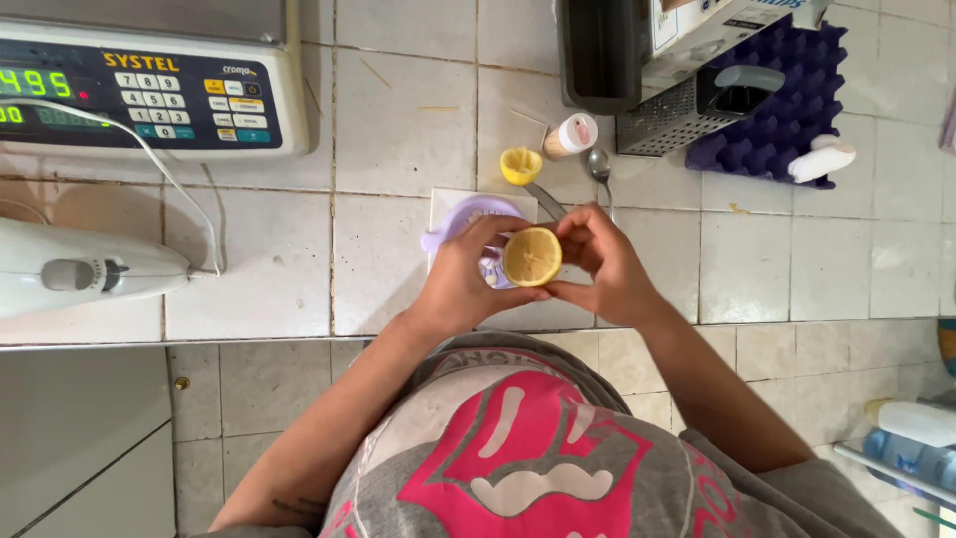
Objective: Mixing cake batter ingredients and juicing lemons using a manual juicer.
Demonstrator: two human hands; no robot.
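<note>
A halved lemon (532, 256) faces up, cut side toward the camera, held between both hands above the tiled counter. My left hand (465, 279) wraps its left side; my right hand (600, 261) pinches its right edge with the fingertips. Under the hands sits a lilac plastic juicer (468, 214) on a white square board (445, 202), partly hidden by the left hand. A squeezed yellow lemon half (521, 165) lies just beyond, beside a knife blade (544, 200) and a spoon (599, 167).
A digital scale (149, 90) stands at the back left, a white hand mixer (80, 271) with its cord in front of it. At the back right are a metal grater (687, 112), a dark loaf pan (597, 55), a purple egg tray (787, 110) and a small capped bottle (571, 135).
</note>
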